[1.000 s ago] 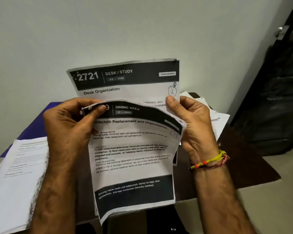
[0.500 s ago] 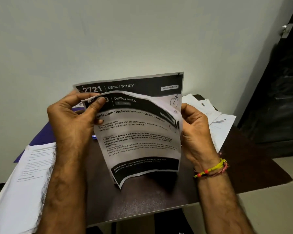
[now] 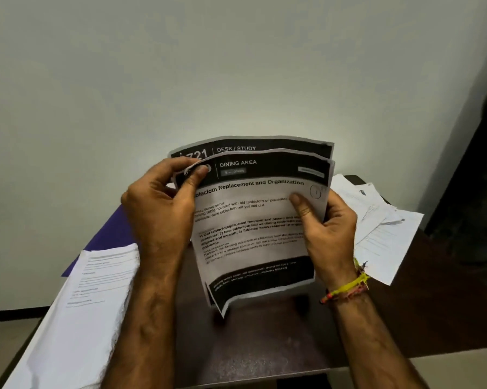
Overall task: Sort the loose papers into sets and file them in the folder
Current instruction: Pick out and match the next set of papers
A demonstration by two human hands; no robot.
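I hold two printed sheets upright above the dark table (image 3: 264,341). The front one is headed DINING AREA (image 3: 253,220); behind it a DESK / STUDY sheet (image 3: 253,146) shows only its top strip. My left hand (image 3: 163,211) pinches the front sheet's top left corner with thumb and fingers. My right hand (image 3: 326,228) grips the right edge of both sheets, thumb pressed on the front page. A purple folder (image 3: 107,237) lies flat at the table's back left, partly under papers.
A stack of white printed pages (image 3: 79,313) lies on the left of the table, hanging over its edge. Several loose white sheets (image 3: 382,231) are spread at the back right. A plain wall rises behind; dark furniture stands at the far right.
The front sheet has risen until its top nearly meets the back sheet's top. My right thumb moved from the back sheet onto the front page. Both sheets sank lower in view.
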